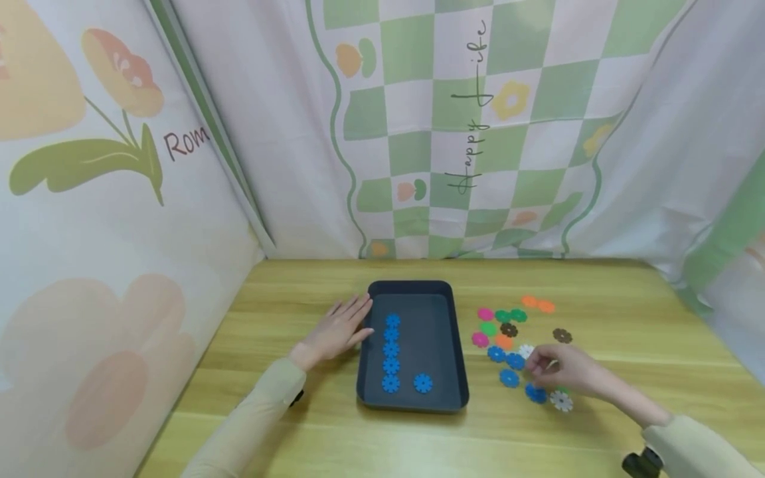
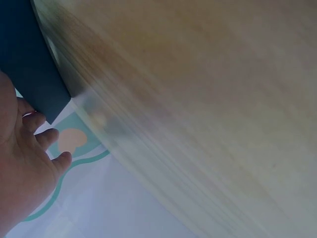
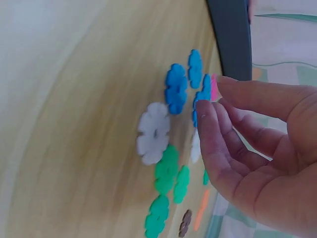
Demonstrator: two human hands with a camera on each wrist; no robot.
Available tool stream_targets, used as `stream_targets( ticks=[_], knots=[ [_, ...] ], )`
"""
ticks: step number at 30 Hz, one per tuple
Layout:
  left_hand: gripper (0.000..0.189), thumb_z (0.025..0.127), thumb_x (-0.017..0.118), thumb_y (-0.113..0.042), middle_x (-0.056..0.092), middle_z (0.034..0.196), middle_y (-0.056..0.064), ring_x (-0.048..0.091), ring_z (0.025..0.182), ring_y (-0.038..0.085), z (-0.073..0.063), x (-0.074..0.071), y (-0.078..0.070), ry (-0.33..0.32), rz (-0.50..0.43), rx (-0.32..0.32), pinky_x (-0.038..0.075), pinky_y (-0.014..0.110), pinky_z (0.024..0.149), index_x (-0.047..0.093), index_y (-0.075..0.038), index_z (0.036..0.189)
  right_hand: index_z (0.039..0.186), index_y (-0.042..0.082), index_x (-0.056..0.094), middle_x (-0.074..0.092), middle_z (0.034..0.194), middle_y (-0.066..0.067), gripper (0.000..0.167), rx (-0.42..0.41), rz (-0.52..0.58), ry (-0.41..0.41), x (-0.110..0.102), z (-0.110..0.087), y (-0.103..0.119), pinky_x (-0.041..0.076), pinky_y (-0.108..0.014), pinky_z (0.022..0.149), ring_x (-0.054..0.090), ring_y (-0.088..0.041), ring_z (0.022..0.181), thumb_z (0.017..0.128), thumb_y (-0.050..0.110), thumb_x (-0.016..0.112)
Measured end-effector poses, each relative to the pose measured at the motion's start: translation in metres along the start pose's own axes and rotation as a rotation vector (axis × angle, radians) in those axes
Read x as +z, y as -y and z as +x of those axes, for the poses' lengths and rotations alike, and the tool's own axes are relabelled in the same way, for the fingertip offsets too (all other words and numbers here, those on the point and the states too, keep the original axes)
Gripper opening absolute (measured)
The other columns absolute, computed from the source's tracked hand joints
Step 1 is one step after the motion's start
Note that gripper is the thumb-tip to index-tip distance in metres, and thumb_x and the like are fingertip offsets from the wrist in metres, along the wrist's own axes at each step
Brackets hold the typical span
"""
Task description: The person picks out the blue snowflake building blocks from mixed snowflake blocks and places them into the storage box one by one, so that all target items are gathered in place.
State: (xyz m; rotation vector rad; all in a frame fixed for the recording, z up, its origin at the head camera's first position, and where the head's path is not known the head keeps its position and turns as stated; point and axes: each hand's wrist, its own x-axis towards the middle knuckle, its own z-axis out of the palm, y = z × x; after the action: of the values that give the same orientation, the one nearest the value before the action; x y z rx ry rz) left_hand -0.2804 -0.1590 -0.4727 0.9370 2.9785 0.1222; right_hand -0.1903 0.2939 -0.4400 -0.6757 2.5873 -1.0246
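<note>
A dark rectangular tray [image 1: 440, 345] lies on the table. Inside it, several blue flower-shaped discs [image 1: 391, 349] form a column along the left, and one blue disc [image 1: 423, 383] lies alone at lower right. My left hand [image 1: 337, 332] touches the tray's left rim with its fingers extended; in the left wrist view the hand [image 2: 29, 148] is beside the tray wall [image 2: 34, 64]. My right hand [image 1: 562, 368] hovers over the loose pieces, thumb and forefinger apart in the right wrist view. Nearest to it are a blue disc [image 3: 176, 89] and a white disc [image 3: 153, 134].
Right of the tray lie loose flower discs: pink [image 1: 485, 314], green [image 1: 488, 328], brown [image 1: 562, 335], orange [image 1: 538, 304] and more blue ones [image 1: 509, 378]. Some are partly hidden by my right hand. Patterned curtains [image 1: 418, 133] hang behind the wooden table [image 1: 299, 425].
</note>
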Motion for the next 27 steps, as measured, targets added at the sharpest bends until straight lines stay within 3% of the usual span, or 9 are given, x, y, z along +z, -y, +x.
stream_targets(
  ticks=[6,14,19,27],
  knots=[
    [0.069,0.105,0.032,-0.053,0.015,0.168,0.004,0.018,0.156,0.027,0.001,0.003,0.002,-0.009,0.000,-0.003,0.022,0.052,0.125,0.018,-0.014,0.160,0.097,-0.003,0.066,0.066,0.088,-0.008,0.027,0.020,0.002,0.020,0.002,-0.005,-0.008,0.056,-0.017,0.068,0.059,0.002,0.075,0.074,0.005,0.078],
    [0.068,0.106,0.032,-0.052,0.018,0.167,0.007,0.020,0.155,0.029,0.000,-0.001,-0.001,-0.012,0.016,0.014,0.024,0.053,0.124,0.020,-0.011,0.159,0.093,0.004,0.066,0.067,0.088,-0.002,0.032,0.071,-0.102,0.028,0.007,-0.003,-0.009,0.053,-0.017,0.067,0.057,0.000,0.075,0.068,0.012,0.085],
    [0.068,0.106,0.031,-0.052,0.017,0.168,0.007,0.020,0.155,0.029,-0.001,-0.001,-0.002,-0.006,0.019,0.012,0.023,0.053,0.124,0.019,-0.011,0.159,0.088,0.005,0.065,0.065,0.083,0.000,0.031,0.062,-0.163,0.009,0.011,-0.001,-0.008,0.051,-0.017,0.064,0.054,-0.001,0.072,0.065,0.009,0.085],
    [0.068,0.106,0.032,-0.052,0.017,0.167,0.007,0.020,0.155,0.030,-0.002,-0.003,-0.002,-0.006,0.015,0.010,0.024,0.053,0.124,0.019,-0.011,0.159,0.085,0.008,0.064,0.064,0.081,0.001,0.030,0.039,-0.165,0.003,0.013,-0.001,-0.008,0.051,-0.017,0.063,0.053,0.000,0.070,0.064,0.008,0.085]
  ],
)
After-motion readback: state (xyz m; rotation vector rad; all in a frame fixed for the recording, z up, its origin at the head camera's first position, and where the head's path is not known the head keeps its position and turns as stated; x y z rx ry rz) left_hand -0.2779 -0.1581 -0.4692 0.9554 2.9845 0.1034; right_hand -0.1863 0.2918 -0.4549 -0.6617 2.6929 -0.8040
